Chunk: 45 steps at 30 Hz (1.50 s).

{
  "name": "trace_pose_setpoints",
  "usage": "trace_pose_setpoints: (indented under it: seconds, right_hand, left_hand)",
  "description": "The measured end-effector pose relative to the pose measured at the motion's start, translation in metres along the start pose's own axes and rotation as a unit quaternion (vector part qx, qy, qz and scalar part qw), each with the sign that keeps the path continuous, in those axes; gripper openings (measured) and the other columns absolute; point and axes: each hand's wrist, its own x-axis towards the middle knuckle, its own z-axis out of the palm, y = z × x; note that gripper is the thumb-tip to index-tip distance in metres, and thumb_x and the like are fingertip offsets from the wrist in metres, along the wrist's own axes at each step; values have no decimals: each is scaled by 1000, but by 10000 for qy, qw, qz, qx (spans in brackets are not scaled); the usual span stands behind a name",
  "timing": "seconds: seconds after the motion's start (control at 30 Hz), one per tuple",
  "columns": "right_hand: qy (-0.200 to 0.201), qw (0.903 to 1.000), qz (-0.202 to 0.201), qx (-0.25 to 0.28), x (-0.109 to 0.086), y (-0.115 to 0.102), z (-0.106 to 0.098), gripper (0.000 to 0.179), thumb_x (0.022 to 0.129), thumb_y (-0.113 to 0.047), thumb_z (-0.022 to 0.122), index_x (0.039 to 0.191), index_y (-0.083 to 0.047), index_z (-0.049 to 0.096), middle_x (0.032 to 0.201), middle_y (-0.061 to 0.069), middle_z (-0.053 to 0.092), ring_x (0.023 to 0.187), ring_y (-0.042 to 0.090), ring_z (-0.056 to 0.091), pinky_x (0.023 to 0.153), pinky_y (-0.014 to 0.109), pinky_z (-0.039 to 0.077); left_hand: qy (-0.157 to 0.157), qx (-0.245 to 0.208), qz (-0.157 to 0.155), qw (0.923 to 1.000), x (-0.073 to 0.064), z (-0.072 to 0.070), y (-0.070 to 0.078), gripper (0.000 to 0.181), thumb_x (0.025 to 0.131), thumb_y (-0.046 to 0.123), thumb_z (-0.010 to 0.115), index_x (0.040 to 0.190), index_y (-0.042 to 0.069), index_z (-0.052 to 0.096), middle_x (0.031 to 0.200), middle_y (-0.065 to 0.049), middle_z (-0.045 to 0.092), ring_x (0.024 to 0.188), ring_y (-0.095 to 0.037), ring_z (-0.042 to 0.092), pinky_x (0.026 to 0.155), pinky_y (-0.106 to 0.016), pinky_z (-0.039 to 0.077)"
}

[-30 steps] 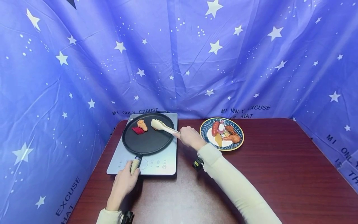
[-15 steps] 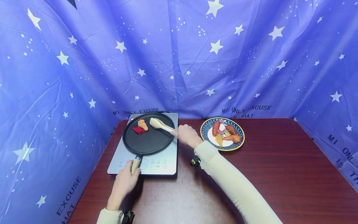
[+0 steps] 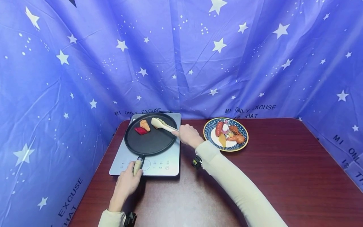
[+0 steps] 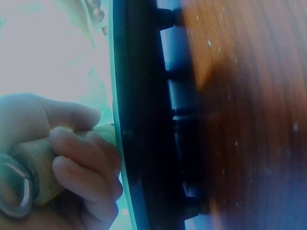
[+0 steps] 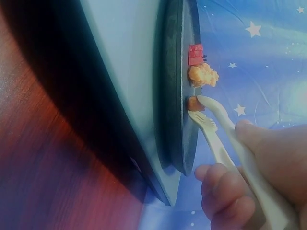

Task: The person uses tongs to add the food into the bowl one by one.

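My left hand grips the wooden handle of a black flat frying pan, its fingers curled round it. With my right hand I hold cream-coloured tongs over the pan's right half. Between the tong tips in the right wrist view is a small brown piece of food, close over the pan; in the head view the tongs mostly hide it. A golden fried-chicken-like piece lies in the pan beside a dark red, block-like piece.
Under the pan is a silver induction cooktop with printed controls, at the left of the dark red table. A blue-patterned plate right of my right hand holds a sausage and several other foods. A starry blue curtain surrounds the table.
The tongs and my right hand have shifted slightly left over the pan, toward the fried-chicken-like piece. My left hand has stayed on the pan handle.
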Motion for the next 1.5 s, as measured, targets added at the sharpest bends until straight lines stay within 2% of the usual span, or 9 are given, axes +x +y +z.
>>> trace_pose_setpoints:
  seconds: [0.4, 0.67, 1.27, 1.5]
  right_hand:
    - [-61, 10000, 16, -23, 3, -3, 3, 51, 91, -55, 50, 71, -10, 61, 70, 9, 58, 58, 23, 57, 49, 37, 43]
    - [56, 9999, -67, -125, 4, -5, 2, 51, 92, -55, 50, 72, -9, 60, 74, 10, 59, 60, 23, 57, 51, 38, 45]
    - [-84, 9999, 84, 30, 5, -8, 7, 52, 92, -56, 47, 71, -10, 60, 74, 10, 58, 60, 23, 56, 50, 38, 43]
    - [27, 10000, 39, 25, 6, -9, 10, 52, 92, -55, 48, 69, -10, 60, 74, 10, 58, 61, 24, 56, 50, 39, 43]
  left_hand:
    - [-5, -41, -5, 10000, -1, 0, 1, 37, 89, 27, 57, 123, 12, 51, 66, -6, 51, 58, -23, 50, 51, -38, 38]
    - [27, -18, 41, 10000, 1, 0, 1, 37, 89, 27, 56, 123, 12, 50, 66, -6, 50, 57, -23, 49, 51, -38, 38]
    - [-8, -65, 36, 10000, -1, -1, 0, 37, 90, 27, 57, 123, 13, 51, 66, -6, 51, 57, -22, 50, 52, -38, 38]
    - [-3, -63, 12, 10000, -1, -1, 0, 37, 89, 28, 57, 123, 13, 51, 66, -6, 51, 57, -23, 50, 51, -38, 38]
